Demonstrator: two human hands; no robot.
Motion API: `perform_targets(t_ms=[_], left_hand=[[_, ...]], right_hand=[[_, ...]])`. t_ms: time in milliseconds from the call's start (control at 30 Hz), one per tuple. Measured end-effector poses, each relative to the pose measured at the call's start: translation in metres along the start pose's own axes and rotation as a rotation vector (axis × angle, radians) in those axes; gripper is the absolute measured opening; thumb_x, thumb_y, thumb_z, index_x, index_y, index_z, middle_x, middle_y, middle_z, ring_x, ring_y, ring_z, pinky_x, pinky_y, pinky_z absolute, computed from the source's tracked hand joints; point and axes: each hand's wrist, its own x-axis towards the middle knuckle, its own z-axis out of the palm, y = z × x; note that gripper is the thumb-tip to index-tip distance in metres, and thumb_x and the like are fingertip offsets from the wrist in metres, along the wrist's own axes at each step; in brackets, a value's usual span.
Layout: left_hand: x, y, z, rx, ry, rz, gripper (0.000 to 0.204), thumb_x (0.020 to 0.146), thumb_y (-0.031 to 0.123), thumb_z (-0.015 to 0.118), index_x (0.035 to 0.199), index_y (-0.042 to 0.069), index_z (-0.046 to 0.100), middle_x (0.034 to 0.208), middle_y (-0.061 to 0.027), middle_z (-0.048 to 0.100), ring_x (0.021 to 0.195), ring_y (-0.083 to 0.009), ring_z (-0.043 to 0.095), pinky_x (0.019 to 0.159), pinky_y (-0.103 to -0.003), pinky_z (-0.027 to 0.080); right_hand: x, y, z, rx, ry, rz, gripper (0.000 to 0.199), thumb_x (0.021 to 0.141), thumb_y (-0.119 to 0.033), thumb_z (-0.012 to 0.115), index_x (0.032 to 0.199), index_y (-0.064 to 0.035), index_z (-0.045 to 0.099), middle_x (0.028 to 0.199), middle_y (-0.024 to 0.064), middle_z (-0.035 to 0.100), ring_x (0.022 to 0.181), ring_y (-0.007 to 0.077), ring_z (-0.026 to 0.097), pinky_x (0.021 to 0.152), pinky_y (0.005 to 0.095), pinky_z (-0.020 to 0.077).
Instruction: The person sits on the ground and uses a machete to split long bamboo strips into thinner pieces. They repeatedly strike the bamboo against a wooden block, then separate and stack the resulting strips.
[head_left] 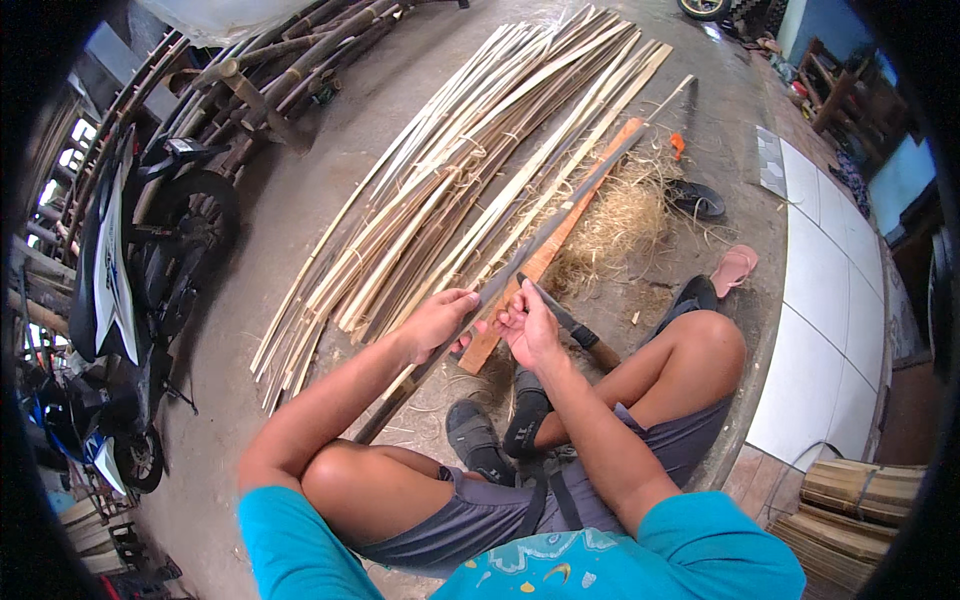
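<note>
- Teal shirt and grey shorts at 6 o'clock; person sits cross-legged on the concrete floor (300,230), dark socks at centre.
- Left hand (438,322) grip wrapped tight round a long dark bamboo strip (520,260), which runs from about 7 o'clock by the knee up toward 1 o'clock.
- Right hand (528,328) grip closed on a knife (560,315); blade tip sits at the strip just beside the left hand, wooden handle pointing to 4 o'clock.
- Orange-brown wooden board (545,255) lies under the strip.
- Step in hand, judged: shaving or splitting the strip with the blade. Next move likely calls for a steady left hold, blade kept shallow and away from the fingers.
- Pale shavings (620,215) heaped at 2 o'clock of the hands; pink sandal (733,268) and black sandal (697,198) beyond.
- Big stack of pale bamboo strips (470,170) spread from 10 to 12 o'clock.
- Motorbike (150,250) at 9 o'clock; white floor tiles (830,300) at 3 o'clock.
</note>
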Motion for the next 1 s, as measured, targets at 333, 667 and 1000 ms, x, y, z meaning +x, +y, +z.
perform_targets(t_ms=[333,667,1000], left_hand=[[-0.001,-0.007,-0.007,0.063,-0.08,-0.012,0.037,0.106,0.034,0.052,0.13,0.007,0.056,0.088,-0.0054,0.068,0.059,-0.0115,0.055,0.052,-0.027,0.045],[0.022,-0.015,0.0,-0.053,-0.104,-0.063,0.026,0.106,0.033,0.051,0.108,0.01,0.063,0.083,-0.0031,0.067,0.059,-0.0134,0.059,0.048,-0.029,0.046],[0.028,-0.029,-0.011,-0.125,-0.074,0.076,0.025,0.108,0.03,0.048,0.116,0.008,0.054,0.095,-0.0078,0.068,0.064,-0.0163,0.062,0.053,-0.03,0.051]], right_hand=[[0.021,0.045,-0.068,0.225,0.173,0.063,0.032,0.104,-0.041,0.047,0.09,-0.0138,0.057,0.076,0.0037,0.061,0.075,0.0196,0.062,0.072,0.0364,0.0539],[0.015,0.025,-0.033,0.127,-0.151,0.339,0.039,0.109,-0.041,0.039,0.085,-0.0123,0.051,0.07,-0.0016,0.055,0.077,0.0209,0.063,0.077,0.0389,0.058],[0.013,0.021,-0.028,0.042,-0.151,0.18,0.027,0.104,-0.023,0.047,0.084,-0.0072,0.055,0.081,0.0129,0.066,0.078,0.0336,0.068,0.082,0.0496,0.0565]])
